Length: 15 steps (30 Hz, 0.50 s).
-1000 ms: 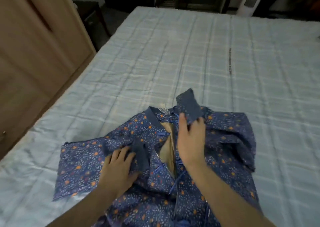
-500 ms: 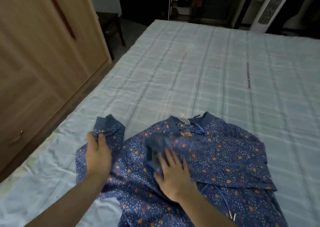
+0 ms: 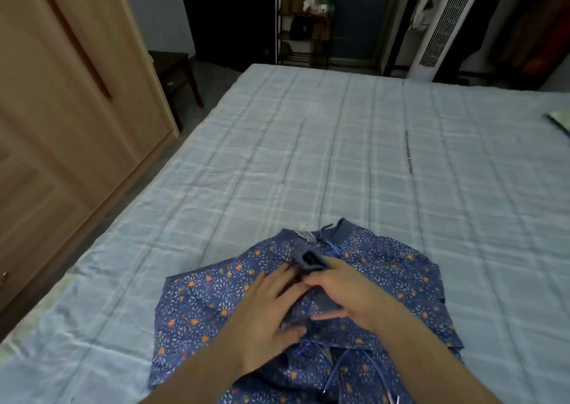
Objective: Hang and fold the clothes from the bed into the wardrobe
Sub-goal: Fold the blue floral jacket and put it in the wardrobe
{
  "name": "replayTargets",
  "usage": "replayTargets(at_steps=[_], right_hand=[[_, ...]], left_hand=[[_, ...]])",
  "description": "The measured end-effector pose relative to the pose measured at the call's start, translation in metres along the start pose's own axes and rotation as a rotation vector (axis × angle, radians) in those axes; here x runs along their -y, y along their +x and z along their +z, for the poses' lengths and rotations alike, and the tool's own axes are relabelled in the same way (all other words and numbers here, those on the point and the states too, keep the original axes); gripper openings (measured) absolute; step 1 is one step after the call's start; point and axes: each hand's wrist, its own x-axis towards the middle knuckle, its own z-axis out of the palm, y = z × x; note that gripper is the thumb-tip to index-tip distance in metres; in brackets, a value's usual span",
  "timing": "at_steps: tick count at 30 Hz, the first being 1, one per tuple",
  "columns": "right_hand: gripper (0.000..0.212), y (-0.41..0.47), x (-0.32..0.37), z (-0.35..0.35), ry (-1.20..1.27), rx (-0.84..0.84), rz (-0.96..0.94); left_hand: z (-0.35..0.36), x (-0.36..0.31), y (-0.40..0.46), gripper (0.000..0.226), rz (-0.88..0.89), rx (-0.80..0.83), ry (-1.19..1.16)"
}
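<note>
A blue jacket [image 3: 385, 268] with small orange and white flowers lies on the bed [image 3: 308, 163] at the near edge, collar away from me. Both sleeves are folded in over its chest, and their plain blue cuffs [image 3: 310, 258] meet in the middle. My left hand [image 3: 265, 308] lies flat on the folded left sleeve with fingers straight. My right hand [image 3: 345, 292] rests on the right sleeve, fingers stretched toward the cuff. The pale wooden wardrobe [image 3: 71, 110] stands to the left of the bed with its doors closed.
The bed wears a light blue checked sheet. A dark wooden stool [image 3: 175, 73] stands past the wardrobe. A white tower fan [image 3: 441, 24] and a dark shelf rack [image 3: 303, 24] stand beyond the far end of the bed. A pillow corner [image 3: 559, 123] shows at the right.
My left hand has brought the left sleeve in from the side and laid it over the chest. My right hand stayed on the folded right sleeve. The view tilted up.
</note>
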Motion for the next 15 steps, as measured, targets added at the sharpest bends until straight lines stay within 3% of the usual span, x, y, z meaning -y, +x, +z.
replayTargets(at_steps=[2,5,6,8,11,13,15], right_hand=[[0.029,-0.004,-0.008,-0.024,0.015,-0.117,0.023],[0.015,-0.003,-0.025,-0.074,0.125,-0.395,0.036],[0.01,-0.003,-0.034,-0.093,0.17,-0.496,0.045],[0.01,0.002,-0.052,-0.128,0.15,-0.63,0.035],[0.031,0.0,-0.077,-0.15,-0.241,-0.738,0.097],[0.057,-0.001,-0.097,-0.149,-0.522,-0.811,0.145],[0.076,-0.002,-0.116,-0.139,-0.852,-0.862,0.027]], left_hand=[[0.011,0.003,-0.013,0.083,0.009,0.07,0.097],[0.013,0.009,-0.033,0.065,-0.036,-0.166,0.077],[0.013,0.014,-0.037,0.058,-0.101,-0.254,0.053],[0.014,0.026,-0.044,0.053,-0.305,-0.265,0.004],[0.031,0.05,-0.054,0.055,-0.526,-0.078,0.011],[0.041,0.054,-0.06,0.059,-0.51,0.091,0.092],[0.04,0.047,-0.056,0.07,-0.431,0.146,0.182]])
